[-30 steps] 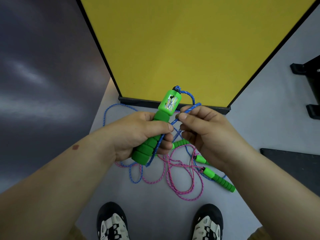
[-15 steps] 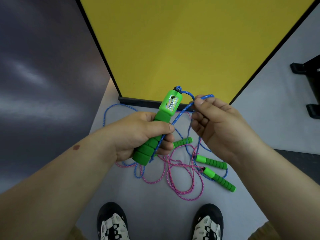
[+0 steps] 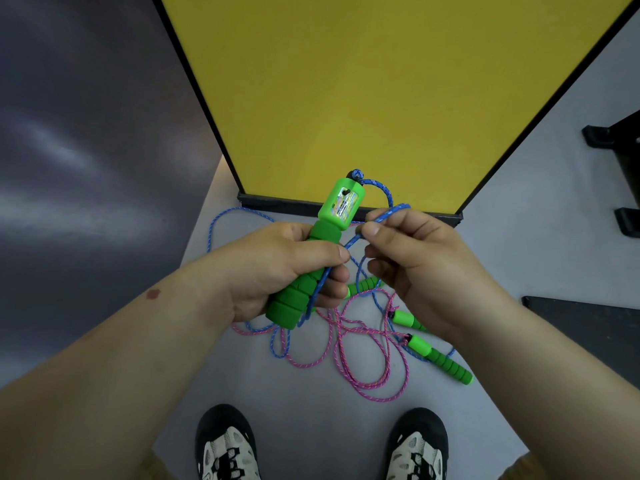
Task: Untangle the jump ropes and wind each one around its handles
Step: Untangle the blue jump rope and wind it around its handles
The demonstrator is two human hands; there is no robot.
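My left hand (image 3: pixel 273 268) grips a green foam jump-rope handle (image 3: pixel 323 251) with a counter window, held upright above the floor. A blue rope (image 3: pixel 375 188) leaves the handle's top, loops over and runs down along the grip under my thumb. My right hand (image 3: pixel 412 254) pinches that blue rope just right of the handle. On the floor below lie a tangled pink rope (image 3: pixel 363 355), more blue rope (image 3: pixel 221 220) and three other green handles (image 3: pixel 440 358), one partly hidden by my right hand.
A yellow panel (image 3: pixel 363 91) with a black frame stands just beyond the ropes. A dark wall fills the left. Black furniture feet (image 3: pixel 616 140) and a dark mat (image 3: pixel 588 323) lie at the right. My two shoes (image 3: pixel 225 448) are at the bottom edge.
My right hand swung out to the right with the blue rope, then came back in towards the handle, laying the rope along it. My left hand kept the handle still.
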